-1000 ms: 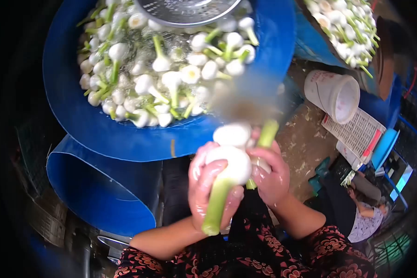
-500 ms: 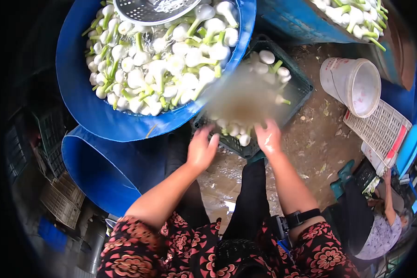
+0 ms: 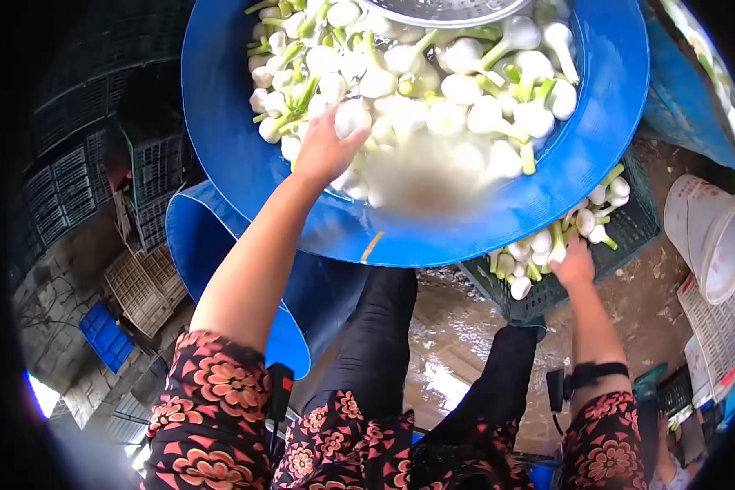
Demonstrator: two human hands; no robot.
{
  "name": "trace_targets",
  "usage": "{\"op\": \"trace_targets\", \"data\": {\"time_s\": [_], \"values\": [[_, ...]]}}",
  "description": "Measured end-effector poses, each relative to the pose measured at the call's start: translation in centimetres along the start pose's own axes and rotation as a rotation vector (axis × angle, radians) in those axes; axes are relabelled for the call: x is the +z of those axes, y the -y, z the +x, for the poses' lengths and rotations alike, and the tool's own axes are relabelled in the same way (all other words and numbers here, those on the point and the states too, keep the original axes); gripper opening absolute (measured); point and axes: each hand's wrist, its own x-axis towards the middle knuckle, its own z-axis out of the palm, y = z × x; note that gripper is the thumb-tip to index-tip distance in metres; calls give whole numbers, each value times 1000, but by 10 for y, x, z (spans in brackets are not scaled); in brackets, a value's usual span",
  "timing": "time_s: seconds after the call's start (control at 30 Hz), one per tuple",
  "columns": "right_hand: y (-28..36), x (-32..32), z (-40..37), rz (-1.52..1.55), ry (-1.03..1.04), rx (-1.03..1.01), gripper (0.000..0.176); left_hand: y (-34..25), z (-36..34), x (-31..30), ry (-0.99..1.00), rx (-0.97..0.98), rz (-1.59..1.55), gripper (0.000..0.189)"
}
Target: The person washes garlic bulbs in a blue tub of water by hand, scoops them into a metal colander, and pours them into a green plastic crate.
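Garlic bulbs with trimmed green stems [image 3: 535, 118] float in water in a large blue tub [image 3: 318, 233]. At the tub's near left side, my left hand [image 3: 331, 151] has its fingers and thumb closed about a white garlic bulb [image 3: 353, 118]. Lower right, my right hand [image 3: 576, 265] is down in a dark green crate [image 3: 641, 216], its fingers around a garlic bulb [image 3: 557, 251] among several others. The fingertips of that hand are partly hidden by the bulbs. A blurred patch covers some of the tub's front garlic.
A metal colander [image 3: 449, 12] sits in the tub's far side. Another blue container [image 3: 212, 245] lies under the tub at left. A white bucket [image 3: 706, 233] and a pale crate [image 3: 719, 327] stand right on the wet floor [image 3: 457, 343]. Part of another person shows at lower right.
My left hand has moved from the green crate up into the blue tub and closed on a garlic bulb. My right hand has stayed at the crate. The view has turned left.
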Motion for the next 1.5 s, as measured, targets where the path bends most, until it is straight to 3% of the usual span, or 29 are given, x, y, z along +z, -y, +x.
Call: {"op": "trace_targets", "data": {"time_s": [0.07,0.17,0.23,0.3,0.33,0.37,0.4,0.43,0.5,0.57,0.6,0.67,0.7,0.73,0.8,0.83,0.87,0.93,1.0,1.03,1.07,1.1,1.13,1.17,1.2,1.27,1.3,1.37,1.5], "values": [[-29,11,-18,-68,85,-11,51,-3,25,21,192,-15,57,66],[-42,16,-23,-64,-68,39,43,-19,40,53,121,-202,90,77],[-77,8,-17,246,-185,273,38,-20,48,51,171,-213,36,77],[-93,-27,-28,1322,-312,489,29,-11,60,45,366,-321,-173,68],[-106,-48,-29,1052,-610,171,26,-17,55,37,365,-315,-194,68],[-33,-129,-68,833,-851,103,27,-25,40,22,553,-232,-500,53],[-10,-166,-80,919,-987,-47,26,-31,27,8,737,-143,-805,37],[56,-211,-107,997,-967,-232,24,-35,18,-1,836,-100,-1033,38],[145,-251,-109,985,-488,-648,24,-29,10,-9,921,-1,-1495,40],[224,-255,-73,759,-34,-700,26,-7,1,-24,889,-52,-1863,44],[252,-236,-30,401,-131,-913,29,0,-4,-37,847,-86,-2045,40],[302,-180,80,-184,-195,-912,46,22,-3,-46,680,-219,-2514,36],[330,-183,82,-187,-210,-944,46,47,7,-31,494,-278,-2427,34],[353,-183,76,-143,-176,-750,48,46,12,-48,448,-428,-2285,24],[379,-181,67,-65,-94,-327,52,47,33,-75,222,-403,-1593,16],[369,-147,107,-58,-95,-411,51,47,51,-84,70,-382,-1110,15],[358,-113,148,-51,-96,-497,49,49,68,-92,2,-171,-631,30],[354,-89,176,-62,-91,-574,48,42,104,-83,-105,131,-267,36],[357,-118,136,-62,2,-301,41,14,116,-74,-41,110,-91,34],[341,-108,136,-4,-226,-346,34,3,122,-73,16,94,103,32],[332,-122,106,612,-126,-308,31,-2,131,-73,17,94,67,32],[332,-142,62,1228,-8,-250,28,-4,139,-73,217,3,-4,33],[334,-162,27,1480,72,-133,22,-6,146,-73,417,-80,-70,35],[334,-171,5,1431,-2,-248,22,-9,143,-98,550,25,-10,35],[336,-178,-8,1411,72,-38,21,-9,147,-93,554,28,-22,35],[349,-185,-6,1404,71,26,21,-15,157,-48,543,-150,85,34],[348,-180,12,1291,-52,-122,25,5,180,38,623,-101,356,32],[343,-183,61,462,-194,-453,53,8,179,-13,751,-52,325,34],[377,-148,150,-3,-476,-732,65,39,191,-28,917,85,340,38]]}}
